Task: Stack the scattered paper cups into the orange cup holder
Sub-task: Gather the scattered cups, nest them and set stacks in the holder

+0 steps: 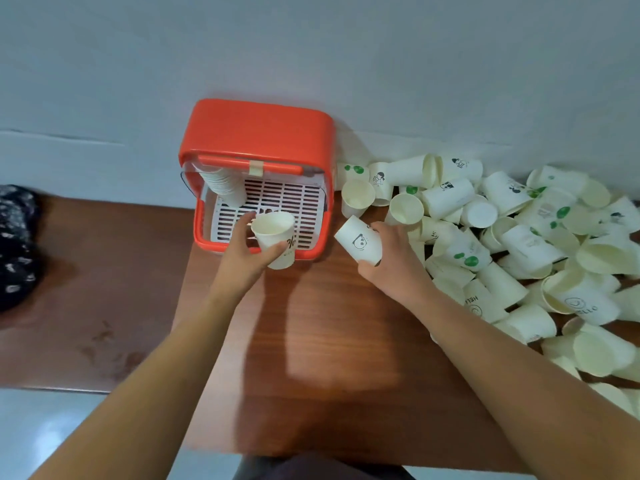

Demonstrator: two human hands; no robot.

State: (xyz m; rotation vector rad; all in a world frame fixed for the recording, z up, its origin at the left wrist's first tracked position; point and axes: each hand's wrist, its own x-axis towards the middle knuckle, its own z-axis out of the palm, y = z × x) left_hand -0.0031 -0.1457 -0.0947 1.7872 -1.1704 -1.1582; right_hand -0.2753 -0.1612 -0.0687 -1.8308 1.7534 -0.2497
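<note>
A: The room?
B: A brown wooden table against a pale wall.
A: The holder?
B: The orange cup holder is at frame centre, with a white slatted tray and stacked cups in its upper left. The left hand curls round a lettered cup over its front; the right hand grips a panda cup beside the loose cups at right.
A: Unclear?
B: Those run off the right edge; the dark patterned thing at left is blurred.
</note>
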